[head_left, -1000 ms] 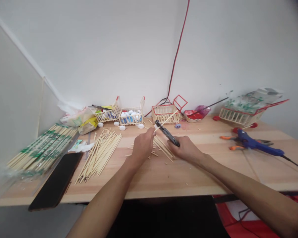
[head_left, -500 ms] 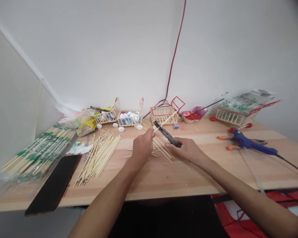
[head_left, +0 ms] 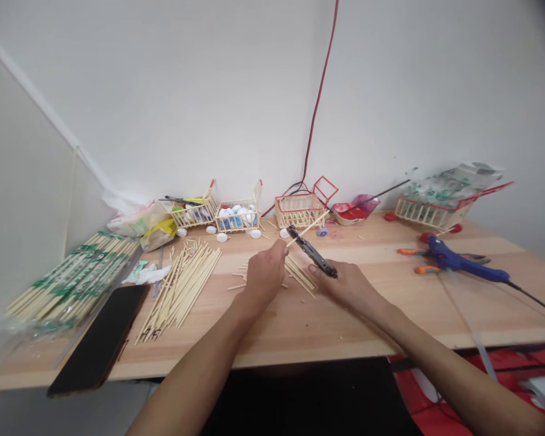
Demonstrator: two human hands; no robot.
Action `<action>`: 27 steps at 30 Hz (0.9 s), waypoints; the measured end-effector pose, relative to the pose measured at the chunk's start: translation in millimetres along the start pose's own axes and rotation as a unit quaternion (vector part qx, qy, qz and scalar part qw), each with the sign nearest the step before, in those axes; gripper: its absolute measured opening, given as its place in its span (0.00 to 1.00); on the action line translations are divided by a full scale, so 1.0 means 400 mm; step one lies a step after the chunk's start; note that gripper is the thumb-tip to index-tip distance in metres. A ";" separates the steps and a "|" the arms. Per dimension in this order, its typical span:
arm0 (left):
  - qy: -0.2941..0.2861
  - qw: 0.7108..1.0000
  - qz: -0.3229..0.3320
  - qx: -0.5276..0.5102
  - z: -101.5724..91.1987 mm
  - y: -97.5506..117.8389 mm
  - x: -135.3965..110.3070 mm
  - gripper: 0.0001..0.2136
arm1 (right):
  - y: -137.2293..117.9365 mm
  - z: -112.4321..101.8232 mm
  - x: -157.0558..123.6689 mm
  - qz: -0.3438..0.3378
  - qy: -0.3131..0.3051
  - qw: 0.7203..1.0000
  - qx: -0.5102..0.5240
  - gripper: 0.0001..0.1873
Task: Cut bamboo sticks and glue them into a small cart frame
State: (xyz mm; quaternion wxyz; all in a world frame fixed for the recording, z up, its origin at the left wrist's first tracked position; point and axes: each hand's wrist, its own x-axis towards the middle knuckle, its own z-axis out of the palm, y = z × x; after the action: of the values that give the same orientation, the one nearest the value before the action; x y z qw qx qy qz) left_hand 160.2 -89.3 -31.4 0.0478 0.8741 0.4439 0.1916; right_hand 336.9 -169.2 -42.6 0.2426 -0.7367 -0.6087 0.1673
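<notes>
My left hand (head_left: 264,269) is closed around one end of a thin wooden stick (head_left: 315,223), which slants up to the right. In my right hand (head_left: 345,281) are dark metal multi-tool pliers (head_left: 312,251). Their jaws meet the stick just beyond my left fingertips; whether they grip it I cannot tell. Below the pliers, several loose sticks (head_left: 301,275) lie on the wooden table (head_left: 272,339), with short cut pieces (head_left: 238,281) partly behind my left hand. A small stick-built cart (head_left: 300,212) with a red rim and handle stands just behind.
A large stick pile (head_left: 186,284), a black phone (head_left: 97,339) and bagged sticks (head_left: 72,275) lie left. Two small carts (head_left: 237,218) stand behind. Beside the red paint dish (head_left: 349,213) is a brush; a blue glue gun (head_left: 463,261) and another cart (head_left: 429,213) are right.
Both hands have shifted slightly right and down, carrying the stick and the pliers along. The pliers still meet the stick near my left fingertips.
</notes>
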 end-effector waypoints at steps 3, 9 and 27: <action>0.000 1.000 -0.001 0.002 -0.002 0.003 0.000 0.14 | -0.010 -0.007 -0.009 0.016 -0.009 1.000 -0.020 0.30; 0.004 1.000 0.008 -0.010 0.000 0.004 -0.002 0.14 | 0.001 0.013 -0.003 -0.005 0.021 0.999 0.032 0.29; 0.054 0.998 -0.027 -0.002 -0.011 -0.030 0.016 0.15 | 0.014 0.056 0.111 -0.128 0.079 0.989 0.008 0.24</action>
State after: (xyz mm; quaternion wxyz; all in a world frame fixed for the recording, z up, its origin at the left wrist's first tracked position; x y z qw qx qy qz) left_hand 152.7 -77.5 -28.6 0.0307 0.8497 0.4693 0.2383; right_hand 338.4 -123.3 -62.1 0.3156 -0.6615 -0.6755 0.0811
